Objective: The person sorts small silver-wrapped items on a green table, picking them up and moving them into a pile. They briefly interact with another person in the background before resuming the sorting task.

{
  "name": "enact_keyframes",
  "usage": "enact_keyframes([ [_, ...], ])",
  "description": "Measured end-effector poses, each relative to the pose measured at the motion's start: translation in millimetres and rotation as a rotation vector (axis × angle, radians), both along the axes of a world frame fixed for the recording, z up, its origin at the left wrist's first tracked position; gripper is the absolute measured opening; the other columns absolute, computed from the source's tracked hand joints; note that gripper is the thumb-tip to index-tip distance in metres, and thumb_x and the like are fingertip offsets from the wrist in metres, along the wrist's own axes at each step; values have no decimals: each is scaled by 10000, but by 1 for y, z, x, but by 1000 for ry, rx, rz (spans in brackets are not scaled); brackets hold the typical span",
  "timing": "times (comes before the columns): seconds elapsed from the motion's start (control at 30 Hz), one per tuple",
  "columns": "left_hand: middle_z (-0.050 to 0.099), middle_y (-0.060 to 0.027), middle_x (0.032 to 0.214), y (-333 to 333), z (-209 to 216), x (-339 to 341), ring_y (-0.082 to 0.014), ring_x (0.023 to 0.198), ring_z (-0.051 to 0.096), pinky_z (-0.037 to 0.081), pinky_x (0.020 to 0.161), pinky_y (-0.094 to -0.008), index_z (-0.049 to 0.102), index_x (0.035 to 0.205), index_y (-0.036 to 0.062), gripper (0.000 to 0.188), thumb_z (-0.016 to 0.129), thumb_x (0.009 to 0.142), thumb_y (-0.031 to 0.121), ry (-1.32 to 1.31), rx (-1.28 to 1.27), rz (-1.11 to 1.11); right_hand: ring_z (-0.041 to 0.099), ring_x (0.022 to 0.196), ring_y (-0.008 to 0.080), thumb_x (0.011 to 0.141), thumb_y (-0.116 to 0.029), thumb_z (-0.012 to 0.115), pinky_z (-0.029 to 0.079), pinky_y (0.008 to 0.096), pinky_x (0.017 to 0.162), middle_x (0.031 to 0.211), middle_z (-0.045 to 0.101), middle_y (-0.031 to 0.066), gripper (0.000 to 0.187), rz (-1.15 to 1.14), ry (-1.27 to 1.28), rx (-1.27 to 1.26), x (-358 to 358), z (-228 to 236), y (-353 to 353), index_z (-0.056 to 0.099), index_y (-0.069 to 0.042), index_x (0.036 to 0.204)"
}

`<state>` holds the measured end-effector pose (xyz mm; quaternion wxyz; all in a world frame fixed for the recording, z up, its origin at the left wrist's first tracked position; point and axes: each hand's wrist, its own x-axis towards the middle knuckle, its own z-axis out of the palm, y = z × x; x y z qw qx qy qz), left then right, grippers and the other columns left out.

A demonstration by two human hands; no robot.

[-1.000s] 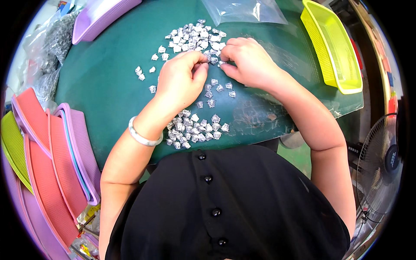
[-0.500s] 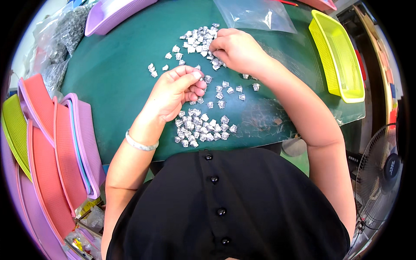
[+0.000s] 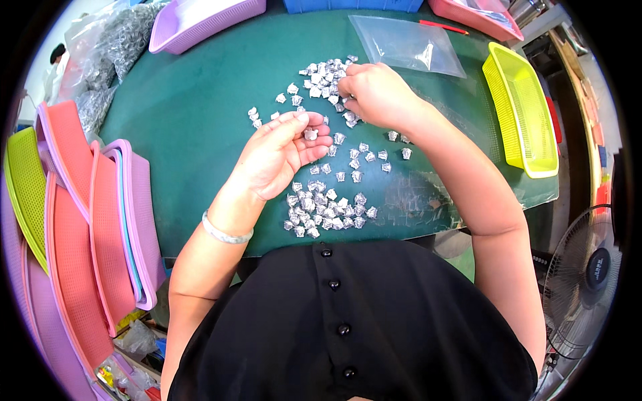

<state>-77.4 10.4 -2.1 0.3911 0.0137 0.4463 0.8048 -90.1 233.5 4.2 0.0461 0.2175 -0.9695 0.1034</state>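
Observation:
My left hand point(image 3: 277, 152) is turned palm up over the middle of the table, fingers curled and thumb bent in. A small silver metal piece point(image 3: 311, 134) with an angular, crumpled-looking shape lies held at its fingers. At the far pile of similar silver pieces point(image 3: 324, 81), my right hand point(image 3: 378, 93) reaches down with its fingers closed at the pile's right edge. Whatever those fingertips hold is hidden behind the hand. Nearer to me sits a second pile of silver pieces point(image 3: 321, 212). Several loose silver pieces point(image 3: 370, 156) are scattered between the two piles.
On the green table point(image 3: 187, 127) lie a clear plastic bag point(image 3: 408, 47) and a red pen point(image 3: 443, 27). A yellow-green basket point(image 3: 501, 100) stands right, a purple one point(image 3: 200, 30) far left. Stacked coloured baskets point(image 3: 73, 234) rise at left; a fan point(image 3: 575, 274) stands right.
My view has shifted, so the table sits lower in the picture. The left fingers have loosened, bringing the silver piece into sight. The right hand stays at the far pile.

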Motion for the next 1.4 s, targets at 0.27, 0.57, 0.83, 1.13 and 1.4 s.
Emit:
enact_keyframes([
  [0.27,596,-181,1088,8,5,2,-252,990,617,518,882,-353,503,1198,-57,370,436,993,244,-56,0,34,636,832,318,677,-170,666,507,415,740,832,643,142,182,-10,-33,-37,1,5,1,648,-32,793],
  [0.57,610,-136,998,-7,-7,-9,-212,882,613,524,807,-312,566,1105,-49,289,491,973,198,-150,177,79,625,792,287,783,-91,613,507,371,723,854,622,126,186,70,-85,-550,12,25,-25,643,-18,951],
  [0.83,628,-74,1023,-98,-26,-23,-207,922,607,484,821,-310,641,992,22,192,489,886,-31,1236,-1181,355,572,1013,320,785,-6,614,480,374,858,1083,565,145,275,-22,1,-135,-11,-6,2,630,-31,1058],
  [1.13,604,-144,1063,-117,-34,-14,-320,1015,567,465,893,-369,649,1020,28,253,512,829,-64,1461,-1334,356,571,1010,320,781,64,554,473,375,865,1035,602,123,266,121,-66,-386,-11,-3,13,622,-17,1026],
  [1.4,599,-124,1044,-79,-18,-11,-310,982,553,455,860,-381,663,1004,46,231,611,784,1,1542,-1190,324,566,976,314,754,-9,631,464,396,871,945,598,110,174,103,14,-222,2,1,12,657,-30,925],
])
